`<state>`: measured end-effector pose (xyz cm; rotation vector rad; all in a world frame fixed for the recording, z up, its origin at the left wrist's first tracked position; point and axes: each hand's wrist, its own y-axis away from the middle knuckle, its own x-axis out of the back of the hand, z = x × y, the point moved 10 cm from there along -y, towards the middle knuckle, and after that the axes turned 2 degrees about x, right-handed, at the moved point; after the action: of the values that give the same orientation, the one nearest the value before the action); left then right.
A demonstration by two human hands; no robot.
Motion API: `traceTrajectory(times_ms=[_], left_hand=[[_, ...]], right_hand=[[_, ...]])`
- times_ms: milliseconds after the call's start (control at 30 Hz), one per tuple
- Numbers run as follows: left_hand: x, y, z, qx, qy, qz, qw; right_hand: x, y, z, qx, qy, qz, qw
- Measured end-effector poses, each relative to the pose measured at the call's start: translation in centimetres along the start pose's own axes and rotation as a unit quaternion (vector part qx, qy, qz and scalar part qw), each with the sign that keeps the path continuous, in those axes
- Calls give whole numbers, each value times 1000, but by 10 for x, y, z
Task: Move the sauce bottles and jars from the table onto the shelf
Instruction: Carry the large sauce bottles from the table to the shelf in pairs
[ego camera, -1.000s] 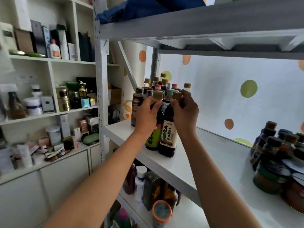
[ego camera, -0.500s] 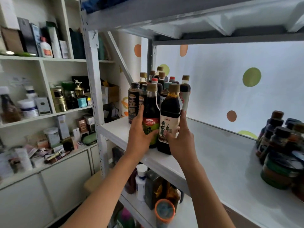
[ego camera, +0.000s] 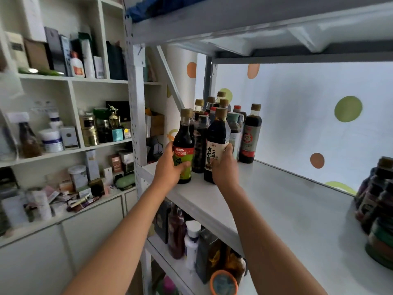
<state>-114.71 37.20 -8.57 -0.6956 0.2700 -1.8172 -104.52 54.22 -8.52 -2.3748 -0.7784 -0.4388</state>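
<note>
Nearest, both forearms reach up-left to the shelf (ego camera: 265, 201), a smooth white board on a grey metal frame; left hand (ego camera: 170, 169) has its grip wrapped round the lower body of the green-label bottle (ego camera: 184, 150), thumb across the label; right hand (ego camera: 224, 167) holds the white-label bottle (ego camera: 217, 145) the same way, low on its body; both bottles stand upright, long axis vertical, bases on or just at the shelf near its front edge, w/ hands on the near side; so letting go likely means opening fingers & pulling straight back toward the person. Bottles: dark liquid, glossy, round shoulders, narrow necks, tan caps. Behind, touching or nearly, a tight cluster of bottles (ego camera: 229, 116); far right, a group of jars (ego camera: 378, 209).
</note>
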Motion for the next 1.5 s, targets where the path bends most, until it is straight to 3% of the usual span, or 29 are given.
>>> traceTrajectory(times_ms=[300,733,867,1000,1133,1300,1500], left_hand=[[8,-33,-31,29,24,-34,999],[7,-39,-49,52,44,-8,998],[2,-31,-65,74,-20,-16,997],[2,-12,-60,75,-108,17,991],[-7,21,-68,85,-157,12,984],[-11,54,-58,-4,-229,-34,973],[-25,77,-61,4,-315,-122,941]], right_hand=[[-14,-15,4,20,21,31,999],[-15,-14,13,15,24,75,997],[-14,-11,15,9,20,73,997],[-26,1,31,-39,39,-10,998],[-30,27,45,-97,147,-82,981],[-40,55,34,-22,314,-193,929],[-32,99,27,19,379,-238,894]])
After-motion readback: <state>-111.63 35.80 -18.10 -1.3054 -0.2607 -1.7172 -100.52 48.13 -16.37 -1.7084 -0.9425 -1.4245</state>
